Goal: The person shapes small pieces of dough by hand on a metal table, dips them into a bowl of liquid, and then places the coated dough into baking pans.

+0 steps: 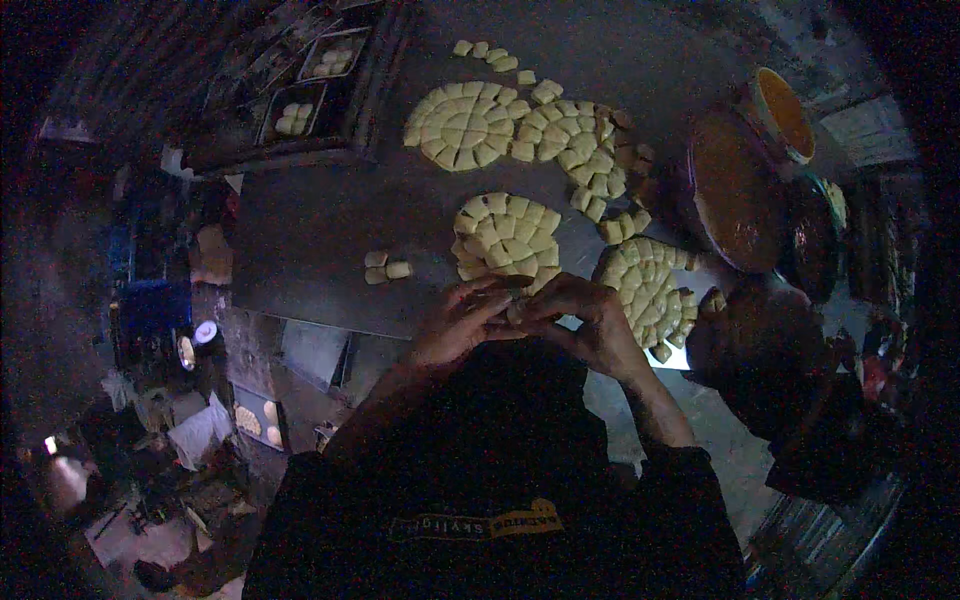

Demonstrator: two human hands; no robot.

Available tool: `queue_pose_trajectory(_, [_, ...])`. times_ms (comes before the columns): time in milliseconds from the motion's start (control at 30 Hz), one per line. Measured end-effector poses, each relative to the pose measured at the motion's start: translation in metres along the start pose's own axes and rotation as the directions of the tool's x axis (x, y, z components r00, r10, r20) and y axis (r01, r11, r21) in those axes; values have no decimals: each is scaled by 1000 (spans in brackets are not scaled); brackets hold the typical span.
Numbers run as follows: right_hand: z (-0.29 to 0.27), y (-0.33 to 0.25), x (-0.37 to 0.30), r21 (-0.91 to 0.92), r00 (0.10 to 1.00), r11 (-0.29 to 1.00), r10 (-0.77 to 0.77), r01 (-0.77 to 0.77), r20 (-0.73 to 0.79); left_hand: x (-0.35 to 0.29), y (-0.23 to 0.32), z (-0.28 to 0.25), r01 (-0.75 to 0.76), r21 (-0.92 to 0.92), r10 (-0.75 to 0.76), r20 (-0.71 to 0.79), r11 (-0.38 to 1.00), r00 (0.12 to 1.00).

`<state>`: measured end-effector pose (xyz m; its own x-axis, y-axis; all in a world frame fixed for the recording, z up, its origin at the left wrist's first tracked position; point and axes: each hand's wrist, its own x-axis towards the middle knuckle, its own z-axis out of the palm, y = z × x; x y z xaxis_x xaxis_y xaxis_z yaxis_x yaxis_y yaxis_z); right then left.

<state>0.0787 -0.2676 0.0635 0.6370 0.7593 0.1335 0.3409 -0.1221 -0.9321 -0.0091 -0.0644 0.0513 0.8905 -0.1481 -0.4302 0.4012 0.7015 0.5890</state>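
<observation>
My left hand (pixel 455 325) and my right hand (pixel 580 320) meet at the near edge of a dark metal table (pixel 310 230), fingertips pressed together around a small pale piece of dough (pixel 515 312), mostly hidden by the fingers. Just beyond them lies a round dough slab cut into squares (pixel 505 235). A second cut round (pixel 645 290) lies to the right of my right hand. Two more cut rounds (pixel 465 125) (pixel 575 140) lie farther back. A few loose dough pieces (pixel 385 267) sit to the left.
Large round brown bowls (pixel 735 190) and an orange-rimmed pot (pixel 785 115) crowd the table's right end. Trays holding dough pieces (pixel 330 60) stand at the back left. Cluttered floor and boxes lie below on the left.
</observation>
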Motion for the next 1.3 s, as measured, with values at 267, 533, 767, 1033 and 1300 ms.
queue_pose_trajectory(267, [34, 9, 6, 118, 983, 986, 99, -118, 155, -28, -9, -21, -35, 757, 89, -30, 653, 996])
queue_pose_trajectory(533, [113, -4, 21, -344, 956, 898, -215, 273, 199, -39, -47, -129, -88, 288, 130, -132, 954, 983])
queue_pose_trajectory(767, [174, 82, 77, -311, 959, 942, -33, 124, 282, -41, 0, -145, -110, 318, 249, -440, 942, 863])
queue_pose_trajectory(1033, [180, 94, 168, -328, 976, 944, 107, -39, 192, -21, 63, -215, -196, 976, 628, 209, -92, 750])
queue_pose_trajectory(1300, [190, 97, 165, -437, 942, 896, 75, 80, 327, -7, 55, -253, -158, 896, 347, 5, 415, 938])
